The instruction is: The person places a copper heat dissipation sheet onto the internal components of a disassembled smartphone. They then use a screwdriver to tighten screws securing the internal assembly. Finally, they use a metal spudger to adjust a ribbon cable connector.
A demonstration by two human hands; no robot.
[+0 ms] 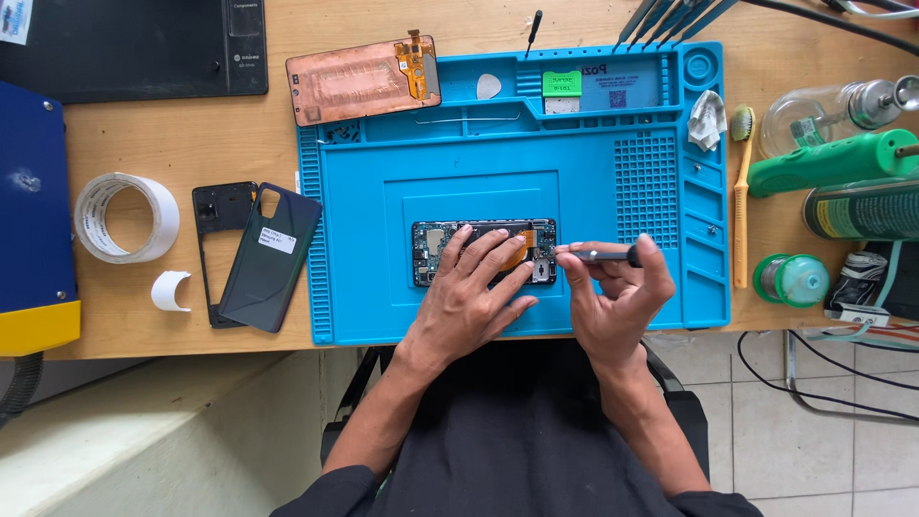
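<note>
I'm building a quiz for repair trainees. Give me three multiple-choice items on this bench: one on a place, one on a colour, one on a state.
1. Where does the opened phone with bare circuit board lie?
A. on the blue silicone work mat
B. on the bare wood
C. on the floor tiles

2. What colour is the roll of tape at the desk's left?
A. green
B. white
C. black

3. What does the right hand hold?
A. nothing
B. a brush
C. a slim screwdriver

Answers: A, the mat surrounds the phone; B, the roll is white; C, its fingers pinch the tool while the left hand presses the phone.
</note>
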